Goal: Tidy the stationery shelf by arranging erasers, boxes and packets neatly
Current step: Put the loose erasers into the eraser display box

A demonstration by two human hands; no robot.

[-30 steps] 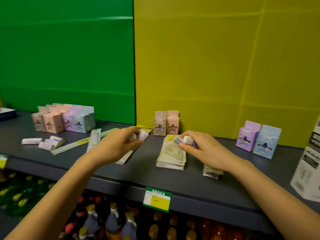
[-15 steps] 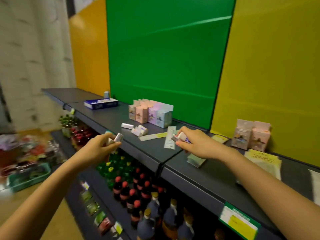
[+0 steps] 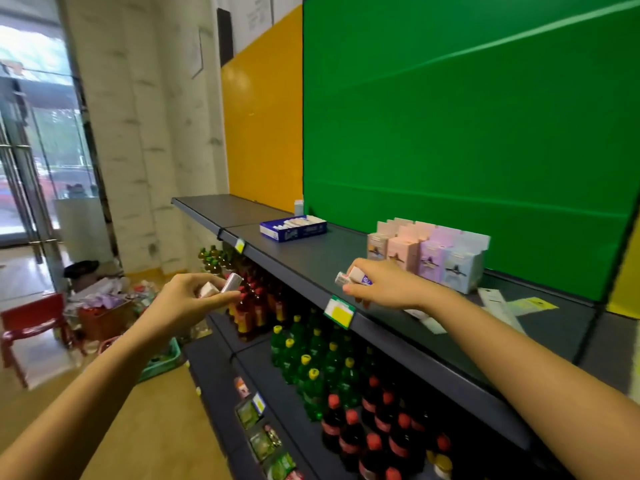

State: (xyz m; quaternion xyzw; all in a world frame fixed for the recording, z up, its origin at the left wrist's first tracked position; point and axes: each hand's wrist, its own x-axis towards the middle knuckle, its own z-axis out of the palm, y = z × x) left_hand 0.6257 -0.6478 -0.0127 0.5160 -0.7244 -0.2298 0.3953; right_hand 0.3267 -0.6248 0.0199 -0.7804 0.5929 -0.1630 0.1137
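Note:
My left hand (image 3: 188,301) hangs in the air off the shelf's front edge, closed on two small white erasers (image 3: 221,286). My right hand (image 3: 384,285) hovers just above the dark shelf (image 3: 311,261), pinching white erasers (image 3: 353,276) with purple-printed sleeves. A blue tray box (image 3: 293,227) holding white erasers lies farther left along the shelf. A cluster of small pastel boxes (image 3: 429,254) stands upright behind my right hand. Flat paper packets (image 3: 498,304) lie on the shelf to the right, partly hidden by my right forearm.
Below the shelf stand rows of green and dark drink bottles (image 3: 332,375). A yellow-green price tag (image 3: 339,311) hangs on the shelf edge. A red chair (image 3: 31,323), a green basket and floor clutter lie to the left, near a glass door.
The view has swung left along the shelf. Both hands have travelled left with their erasers, away from the packets and toward the blue tray box.

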